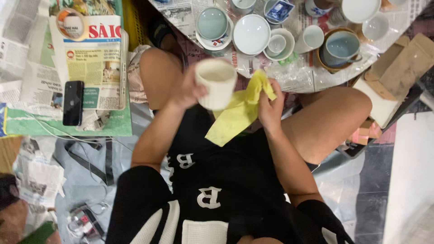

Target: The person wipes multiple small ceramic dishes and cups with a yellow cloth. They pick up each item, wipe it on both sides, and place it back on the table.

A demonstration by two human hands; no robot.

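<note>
Your left hand (192, 92) grasps a cream ceramic cup (216, 82) at its side, with the opening turned toward you, above your lap. Your right hand (270, 105) is clenched on a yellow cloth (239, 113), which hangs down at 6 o'clock from the cup and touches its right side. I judge that the wiping of this cup is in progress: the cloth is at the wall of the cup, not inside it, so the inside seems not yet wiped.

At 12 o'clock, on the newspaper-covered surface (181, 13), many other pieces stand close together: a white bowl (251, 34), a pale blue-green bowl (212, 23), and at 2 o'clock a blue-grey mug (340, 49) on a brown saucer. I cannot tell which are already wiped. At 9 o'clock a black phone (73, 102) lies on a newspaper stack (97, 63). Your bare knees stand on both sides of the cup, and the crowded pieces leave little free place to put it.
</note>
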